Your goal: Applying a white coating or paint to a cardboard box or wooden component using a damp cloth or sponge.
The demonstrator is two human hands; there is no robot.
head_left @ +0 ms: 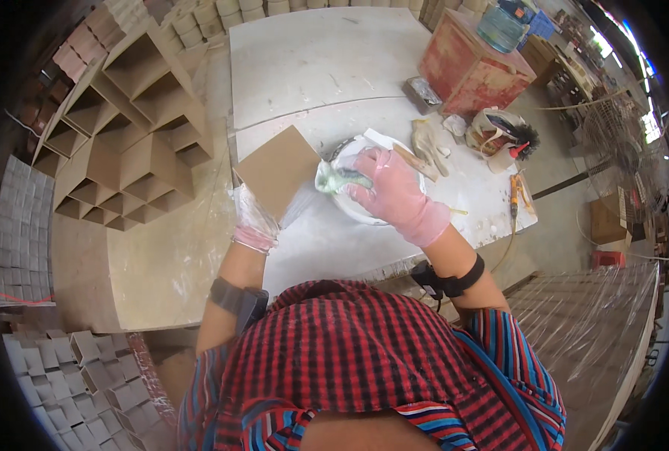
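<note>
My left hand [256,222], in a thin pinkish glove smeared with white, grips a brown square board-like piece [280,171] by its near side. Only one flat face of it shows clearly, so I cannot tell how deep it is. My right hand [396,194], in a pink glove, is closed around a wet-looking pale green cloth [343,179]. The cloth is close to the piece's right corner, above a round white basin [366,218]. Hand and cloth hide most of the basin's inside. A white strip [379,138] lies across its far rim.
Brown open boxes [135,128] stand stacked at the left of the white-topped table [327,64]. To the right lie crumpled gloves [427,146], a bag [492,131] and an orange-handled tool [514,197] with a cord. A red crate [473,68] carries a water jug [500,30].
</note>
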